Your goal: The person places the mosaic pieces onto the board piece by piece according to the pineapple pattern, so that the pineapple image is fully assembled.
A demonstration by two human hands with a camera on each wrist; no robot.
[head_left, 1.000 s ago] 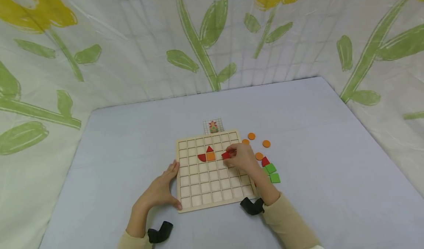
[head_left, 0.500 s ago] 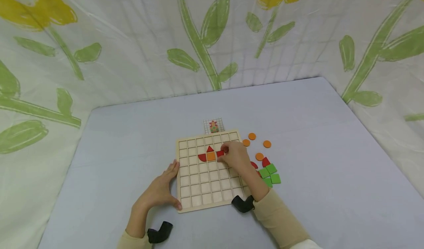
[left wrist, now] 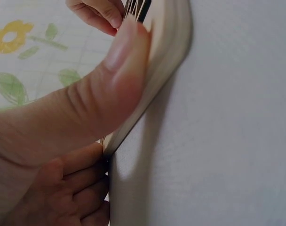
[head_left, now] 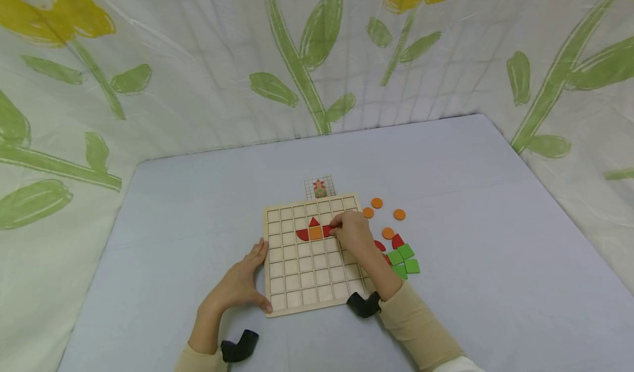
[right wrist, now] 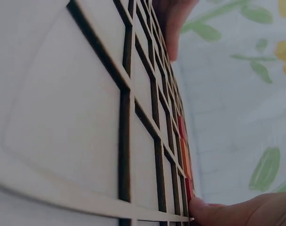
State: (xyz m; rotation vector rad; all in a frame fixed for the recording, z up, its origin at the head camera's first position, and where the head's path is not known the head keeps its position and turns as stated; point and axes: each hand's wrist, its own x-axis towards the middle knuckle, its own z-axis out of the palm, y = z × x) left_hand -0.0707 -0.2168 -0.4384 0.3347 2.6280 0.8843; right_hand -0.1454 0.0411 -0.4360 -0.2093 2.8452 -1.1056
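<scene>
A wooden grid board (head_left: 307, 278) lies on the table. My left hand (head_left: 240, 284) rests along its left edge, fingers stretched up the side, thumb at the near corner; the left wrist view shows that thumb (left wrist: 119, 75) against the rim. My right hand (head_left: 354, 234) pinches a red tile (head_left: 327, 230) at the cell right of an orange square tile (head_left: 315, 233), its fingers covering part of it. Above the orange square sits a red triangle tile (head_left: 313, 222), and to its left a red quarter-circle tile (head_left: 302, 234). In the right wrist view the thumb (right wrist: 218, 214) meets the red tile's edge.
A small pattern card (head_left: 319, 187) lies just beyond the board's far edge. Right of the board are several orange discs (head_left: 399, 214), green tiles (head_left: 411, 266) and red pieces (head_left: 398, 241), some partly behind my right forearm. A flowered cloth (head_left: 208, 86) hangs behind the table.
My right hand has moved left across the board with the red tile, bringing it up beside the orange square. The left hand has stayed in place.
</scene>
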